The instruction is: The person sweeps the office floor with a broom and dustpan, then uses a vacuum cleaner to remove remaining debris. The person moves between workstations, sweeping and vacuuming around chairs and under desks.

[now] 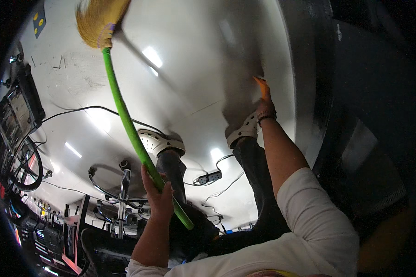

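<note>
My left hand [157, 199] is wrapped around the lower part of a green broom handle [123, 107]. The handle slants up and left to the straw bristle head [98, 20] of the broom, which is cut off by the top edge of the view. My right hand [265, 105] reaches down past my right shoe with an orange object [262, 86] in its grip. The orange object looks narrow and pointed, and I cannot tell what it is. A bracelet [266, 114] circles my right wrist.
Black cables [86, 108] cross the glossy pale floor [190, 72] beside my cream clogs [161, 142]. A power strip [209, 178] lies between my legs. A wheeled chrome chair base [124, 187] stands left. A dark panel [364, 86] borders the right side.
</note>
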`<action>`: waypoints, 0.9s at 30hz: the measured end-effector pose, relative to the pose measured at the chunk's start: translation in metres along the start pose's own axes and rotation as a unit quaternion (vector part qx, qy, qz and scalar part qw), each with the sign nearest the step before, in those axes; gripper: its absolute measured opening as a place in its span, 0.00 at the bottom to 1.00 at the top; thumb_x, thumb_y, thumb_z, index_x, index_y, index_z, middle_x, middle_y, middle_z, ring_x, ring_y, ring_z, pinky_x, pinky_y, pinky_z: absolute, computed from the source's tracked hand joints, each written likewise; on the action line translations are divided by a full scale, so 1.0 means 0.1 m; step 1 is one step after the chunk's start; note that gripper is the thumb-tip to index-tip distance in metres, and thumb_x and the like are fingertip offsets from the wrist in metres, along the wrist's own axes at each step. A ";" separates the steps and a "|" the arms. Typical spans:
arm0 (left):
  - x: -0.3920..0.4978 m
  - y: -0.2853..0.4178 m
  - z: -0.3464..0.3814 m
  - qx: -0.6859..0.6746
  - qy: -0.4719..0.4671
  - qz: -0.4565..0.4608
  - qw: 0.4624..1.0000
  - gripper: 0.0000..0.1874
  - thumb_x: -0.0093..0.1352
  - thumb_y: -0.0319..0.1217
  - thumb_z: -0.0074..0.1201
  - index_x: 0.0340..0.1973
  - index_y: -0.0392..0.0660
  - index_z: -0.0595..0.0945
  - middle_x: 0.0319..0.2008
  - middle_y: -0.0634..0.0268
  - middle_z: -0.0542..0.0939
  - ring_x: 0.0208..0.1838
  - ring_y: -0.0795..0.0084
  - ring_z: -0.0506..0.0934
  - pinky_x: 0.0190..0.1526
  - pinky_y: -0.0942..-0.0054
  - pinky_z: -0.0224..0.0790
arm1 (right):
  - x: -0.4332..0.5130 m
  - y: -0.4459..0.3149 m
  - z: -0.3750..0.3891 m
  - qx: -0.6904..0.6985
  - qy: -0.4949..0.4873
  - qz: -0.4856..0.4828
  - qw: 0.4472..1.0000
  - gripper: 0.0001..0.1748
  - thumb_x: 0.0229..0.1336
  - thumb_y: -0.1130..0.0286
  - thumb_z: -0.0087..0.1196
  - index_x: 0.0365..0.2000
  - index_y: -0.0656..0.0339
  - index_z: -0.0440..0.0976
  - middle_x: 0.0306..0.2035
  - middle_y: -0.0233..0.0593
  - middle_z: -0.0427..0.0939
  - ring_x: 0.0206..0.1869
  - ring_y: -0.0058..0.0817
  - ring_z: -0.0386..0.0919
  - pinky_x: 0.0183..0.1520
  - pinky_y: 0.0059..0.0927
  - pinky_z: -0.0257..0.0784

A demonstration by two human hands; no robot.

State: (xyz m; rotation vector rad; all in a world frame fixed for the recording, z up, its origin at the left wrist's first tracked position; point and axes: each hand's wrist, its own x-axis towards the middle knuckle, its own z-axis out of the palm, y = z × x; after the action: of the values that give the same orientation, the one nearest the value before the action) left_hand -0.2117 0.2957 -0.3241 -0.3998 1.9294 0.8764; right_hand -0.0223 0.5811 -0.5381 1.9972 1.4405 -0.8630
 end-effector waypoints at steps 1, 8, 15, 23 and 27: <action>0.03 0.02 0.04 -0.023 0.002 -0.025 0.999 0.38 0.57 0.18 0.41 0.60 0.50 0.46 0.36 0.58 0.68 0.28 0.74 0.70 0.27 0.79 0.67 | 0.06 -0.10 0.01 -0.032 0.001 0.005 0.999 0.27 0.58 0.69 0.32 0.58 0.44 0.44 0.51 0.46 0.65 0.48 0.39 0.68 0.51 0.38 0.62; 0.19 0.13 0.22 -0.231 -0.018 -0.083 0.969 0.37 0.58 0.18 0.38 0.60 0.52 0.43 0.33 0.59 0.70 0.21 0.79 0.69 0.22 0.80 0.68 | 0.23 -0.60 -0.40 0.002 -0.017 0.004 1.000 0.26 0.59 0.69 0.29 0.58 0.46 0.43 0.54 0.47 0.60 0.54 0.36 0.62 0.56 0.36 0.56; 0.27 0.17 0.40 -0.263 -0.039 -0.045 0.963 0.36 0.59 0.17 0.38 0.60 0.52 0.45 0.30 0.59 0.71 0.20 0.79 0.69 0.20 0.82 0.67 | 0.34 -0.37 -0.37 0.036 0.048 -0.007 0.998 0.22 0.58 0.67 0.34 0.55 0.46 0.52 0.52 0.42 0.63 0.53 0.35 0.64 0.53 0.40 0.57; 0.31 0.20 0.42 -0.299 -0.033 -0.045 0.953 0.36 0.59 0.17 0.37 0.60 0.52 0.45 0.30 0.58 0.70 0.20 0.78 0.70 0.21 0.81 0.67 | 0.34 -0.07 -0.23 0.010 0.091 0.002 0.996 0.19 0.56 0.65 0.39 0.50 0.46 0.62 0.49 0.38 0.67 0.51 0.34 0.66 0.50 0.45 0.58; 0.36 0.22 0.42 -0.316 -0.048 -0.034 0.947 0.36 0.59 0.18 0.38 0.60 0.52 0.45 0.30 0.58 0.70 0.20 0.78 0.70 0.21 0.80 0.67 | 0.55 -0.16 -0.44 0.074 0.053 0.028 0.995 0.22 0.56 0.69 0.36 0.53 0.48 0.56 0.47 0.39 0.68 0.44 0.30 0.70 0.43 0.36 0.64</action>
State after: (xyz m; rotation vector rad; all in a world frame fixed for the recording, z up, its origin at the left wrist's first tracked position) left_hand -0.2165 0.3437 -0.3585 -0.7782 1.4993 1.4358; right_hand -0.0165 0.6523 -0.5513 2.2126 1.4062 -0.8729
